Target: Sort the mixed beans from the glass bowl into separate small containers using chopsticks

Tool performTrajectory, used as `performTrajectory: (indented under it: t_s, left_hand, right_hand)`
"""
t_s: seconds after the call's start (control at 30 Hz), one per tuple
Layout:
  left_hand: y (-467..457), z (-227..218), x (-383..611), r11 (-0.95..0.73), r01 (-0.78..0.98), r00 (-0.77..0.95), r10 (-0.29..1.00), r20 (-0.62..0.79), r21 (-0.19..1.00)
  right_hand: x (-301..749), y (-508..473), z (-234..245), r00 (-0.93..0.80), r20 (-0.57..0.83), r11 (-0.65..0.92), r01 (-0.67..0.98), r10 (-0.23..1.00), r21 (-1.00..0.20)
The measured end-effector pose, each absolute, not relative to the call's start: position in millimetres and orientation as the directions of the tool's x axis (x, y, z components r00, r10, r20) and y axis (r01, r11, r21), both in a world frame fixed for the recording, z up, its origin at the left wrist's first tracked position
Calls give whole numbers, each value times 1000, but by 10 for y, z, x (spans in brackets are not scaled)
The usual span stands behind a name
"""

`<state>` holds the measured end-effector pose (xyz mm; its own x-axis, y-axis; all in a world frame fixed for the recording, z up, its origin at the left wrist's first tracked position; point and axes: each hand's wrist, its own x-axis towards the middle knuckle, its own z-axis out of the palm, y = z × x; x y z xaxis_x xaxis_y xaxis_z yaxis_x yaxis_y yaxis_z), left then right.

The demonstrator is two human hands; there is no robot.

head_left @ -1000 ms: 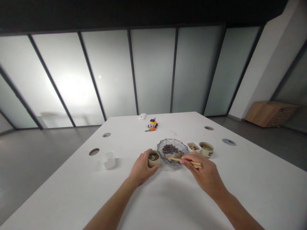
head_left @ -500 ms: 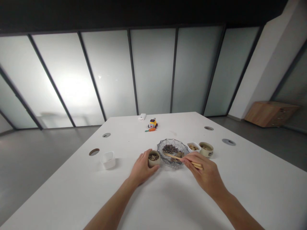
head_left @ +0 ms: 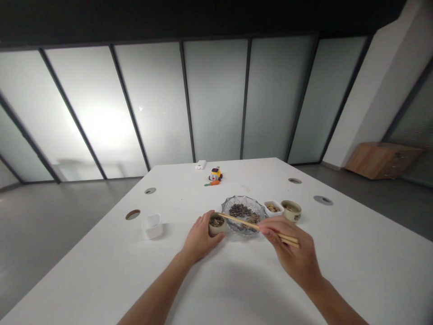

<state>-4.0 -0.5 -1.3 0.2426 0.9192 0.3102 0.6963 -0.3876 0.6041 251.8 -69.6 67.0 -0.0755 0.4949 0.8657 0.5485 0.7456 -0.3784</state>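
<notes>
My left hand (head_left: 199, 239) wraps round a small beige cup (head_left: 216, 225) with dark seeds in it, on the white table (head_left: 237, 289). My right hand (head_left: 294, 253) pinches a pair of wooden chopsticks (head_left: 250, 223). Their tips reach across a glass bowl (head_left: 243, 212) of dark seeds to the rim of the beige cup. I cannot tell whether the tips carry a seed.
Right of the glass bowl stand a small white dish (head_left: 273, 207) and a second beige cup (head_left: 291, 210), both with pale bits in them. An empty white dish (head_left: 152, 225) sits at the left. A toy car (head_left: 215, 175) and a white box (head_left: 200, 164) lie at the far edge. Round cable holes (head_left: 132, 214) dot the table.
The chopstick tips have swung left from inside the glass bowl to the beige cup, and my right hand has drawn slightly back and right. My left hand has stayed on the cup.
</notes>
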Motion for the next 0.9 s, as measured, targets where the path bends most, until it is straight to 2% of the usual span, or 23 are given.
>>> performTrajectory:
  t_s: [0.2,0.43,0.7,0.9]
  left_hand:
    - [4,-19,-41,-384,698,240,921,307,604]
    - [-11,-4,-37,-381,690,236,922,307,615]
    - [8,-37,-43,-389,690,241,919,312,611]
    - [-2,-27,-38,-382,691,233,921,311,613]
  right_hand:
    - [2575,-644,658,-8,883,696,619,470,-365]
    - [2678,-598,692,-61,894,654,705,443,-275]
    - [2646,-598,678,-164,860,685,683,482,-254]
    - [2653,-581,641,-166,854,679,687,493,-259]
